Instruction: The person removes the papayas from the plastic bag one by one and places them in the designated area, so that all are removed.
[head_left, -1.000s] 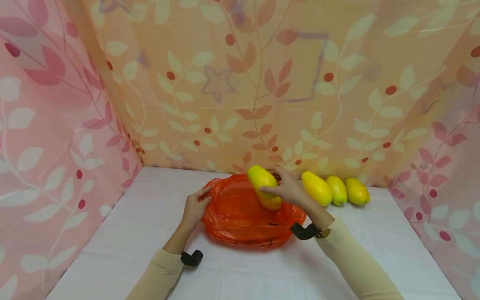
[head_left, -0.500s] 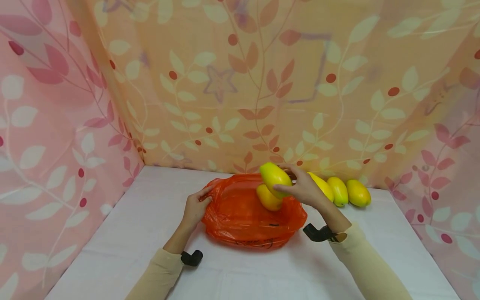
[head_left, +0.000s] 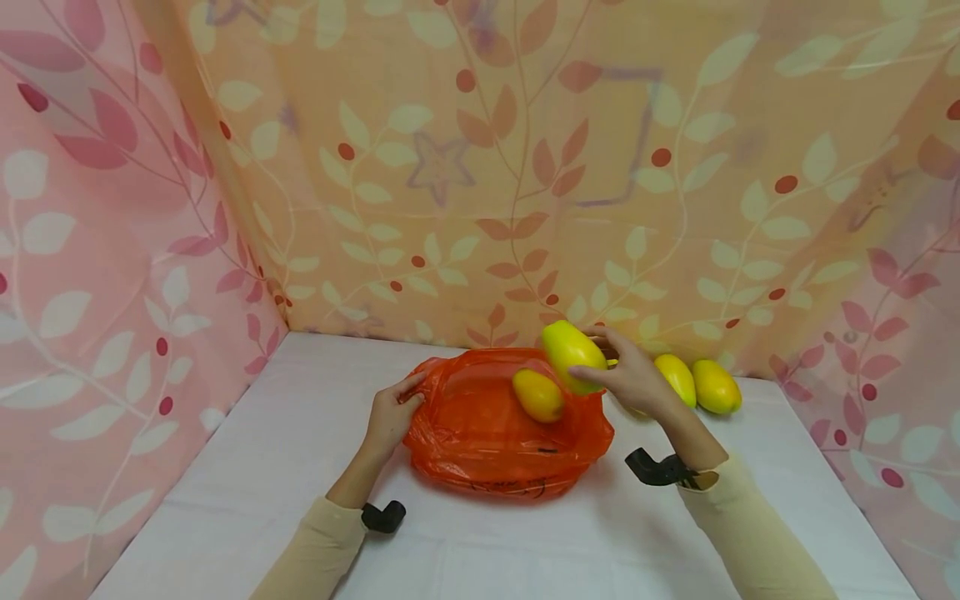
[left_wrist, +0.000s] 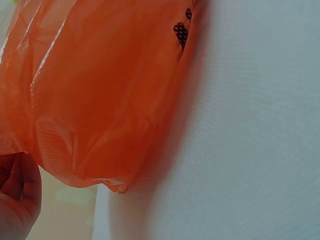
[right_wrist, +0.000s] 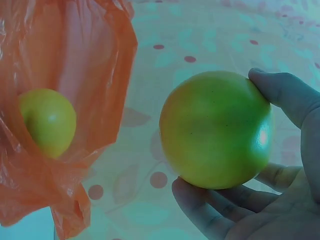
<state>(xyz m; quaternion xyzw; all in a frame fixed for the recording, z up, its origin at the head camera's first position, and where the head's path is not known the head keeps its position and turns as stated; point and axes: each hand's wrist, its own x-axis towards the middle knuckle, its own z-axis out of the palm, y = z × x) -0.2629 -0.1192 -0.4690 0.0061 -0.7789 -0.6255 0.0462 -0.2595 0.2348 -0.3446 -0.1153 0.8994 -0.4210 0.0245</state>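
Head view: right arm (head_left: 753, 525) angles inward, right hand (head_left: 632, 373) grips yellow-green fruit (head_left: 572, 354) near right rim of orange bag (head_left: 465, 421); left arm (head_left: 322, 537) extends forward, left hand (head_left: 390, 418) pinches bag's left rim.

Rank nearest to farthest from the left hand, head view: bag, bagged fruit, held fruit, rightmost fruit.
1. Bag: left edge in the left hand.
2. Bagged fruit: inside, right of centre.
3. Held fruit: in the right hand.
4. Rightmost fruit: on the table.
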